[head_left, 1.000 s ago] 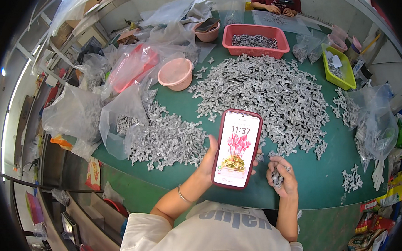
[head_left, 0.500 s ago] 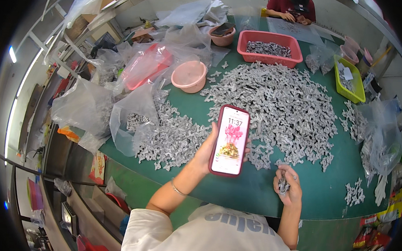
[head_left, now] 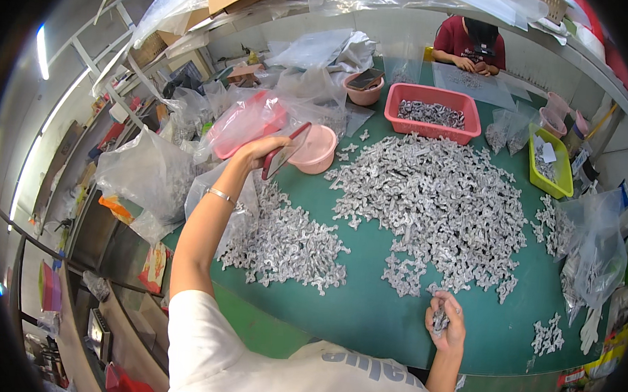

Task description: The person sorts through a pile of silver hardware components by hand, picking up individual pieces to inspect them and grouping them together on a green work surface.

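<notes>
At ten o'clock, a red-cased smartphone is clasped by left fingers.
At four, grey pieces are enclosed by curled right fingers.

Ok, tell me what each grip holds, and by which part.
Left grip: a rectangular dark-red-cased phone, held by its long side. Right grip: small, irregular grey pieces, bunched inside it; by which part cannot be told.

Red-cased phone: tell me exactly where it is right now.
In the head view, the red-cased phone is left of centre, tilted in the person's left hand, overlapping the left side of the round pink bowl from this angle.
</notes>
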`<state>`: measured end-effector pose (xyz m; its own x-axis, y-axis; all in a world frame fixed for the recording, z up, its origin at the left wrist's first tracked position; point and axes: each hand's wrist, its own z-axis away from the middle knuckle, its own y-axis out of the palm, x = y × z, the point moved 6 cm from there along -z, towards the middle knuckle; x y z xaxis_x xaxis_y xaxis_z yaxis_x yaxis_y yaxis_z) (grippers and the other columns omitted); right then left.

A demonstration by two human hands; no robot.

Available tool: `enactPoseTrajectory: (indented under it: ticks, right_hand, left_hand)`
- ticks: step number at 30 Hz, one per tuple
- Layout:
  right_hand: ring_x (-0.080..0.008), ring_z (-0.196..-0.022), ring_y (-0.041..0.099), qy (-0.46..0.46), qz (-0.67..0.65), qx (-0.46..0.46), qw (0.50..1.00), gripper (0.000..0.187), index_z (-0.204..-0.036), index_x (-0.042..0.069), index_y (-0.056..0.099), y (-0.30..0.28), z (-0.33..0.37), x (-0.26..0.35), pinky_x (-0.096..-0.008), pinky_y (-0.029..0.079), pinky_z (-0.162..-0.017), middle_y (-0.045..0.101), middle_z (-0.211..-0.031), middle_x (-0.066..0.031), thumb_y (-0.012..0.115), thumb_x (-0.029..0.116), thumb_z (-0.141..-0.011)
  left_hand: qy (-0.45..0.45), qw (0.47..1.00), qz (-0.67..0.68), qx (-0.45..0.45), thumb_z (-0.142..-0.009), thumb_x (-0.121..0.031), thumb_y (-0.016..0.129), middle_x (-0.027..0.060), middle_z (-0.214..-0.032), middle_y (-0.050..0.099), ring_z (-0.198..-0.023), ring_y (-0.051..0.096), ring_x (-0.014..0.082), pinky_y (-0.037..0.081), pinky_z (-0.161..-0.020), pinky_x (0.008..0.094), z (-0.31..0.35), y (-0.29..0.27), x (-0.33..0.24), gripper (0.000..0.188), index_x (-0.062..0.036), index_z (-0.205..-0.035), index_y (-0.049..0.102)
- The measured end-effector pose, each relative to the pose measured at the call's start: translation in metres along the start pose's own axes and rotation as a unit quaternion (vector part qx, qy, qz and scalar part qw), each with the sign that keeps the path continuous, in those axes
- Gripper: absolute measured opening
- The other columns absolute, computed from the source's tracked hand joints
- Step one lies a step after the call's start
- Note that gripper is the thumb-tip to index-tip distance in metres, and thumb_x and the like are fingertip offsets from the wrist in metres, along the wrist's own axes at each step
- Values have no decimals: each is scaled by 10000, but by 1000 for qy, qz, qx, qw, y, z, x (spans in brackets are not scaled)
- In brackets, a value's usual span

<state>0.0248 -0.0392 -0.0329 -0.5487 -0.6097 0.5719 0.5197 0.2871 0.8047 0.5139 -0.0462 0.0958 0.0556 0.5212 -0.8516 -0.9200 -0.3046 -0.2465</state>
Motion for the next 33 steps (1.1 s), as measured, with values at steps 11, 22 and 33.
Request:
enactPoseTrajectory:
  ticks: [11, 22, 33]
  right_hand:
    - [-190, -492, 486, 10, -4, -36, 999, 259, -986, -26, 509, -9, -3, -5, -271, 380, -392, 482, -705, -84, 544, 176, -828]
    - [-192, -501, 493, 35, -6, -40, 999, 245, -978, -26, 513, -8, -6, -11, -267, 380, -396, 491, -717, -84, 537, 170, -833]
    - [-200, -620, 505, 35, -159, -66, 985, 232, -954, 26, 529, -22, -9, -11, -276, 404, -485, 501, -761, -77, 533, 228, -840]
  left_hand:
    - [-155, 898, -399, -96, -633, -430, 636, 177, -948, 558, -759, 553, 280, 447, -586, 405, -68, -11, -17, 586, -12, -1036, 556]
    - [-176, 868, -463, 24, -620, -404, 626, 151, -1038, 549, -807, 554, 299, 441, -711, 423, -111, 8, -18, 610, -104, -1137, 505]
    - [-143, 928, -344, 3, -612, -377, 656, 124, -816, 562, -658, 541, 249, 437, -545, 381, -114, 19, -14, 479, -59, -957, 556]
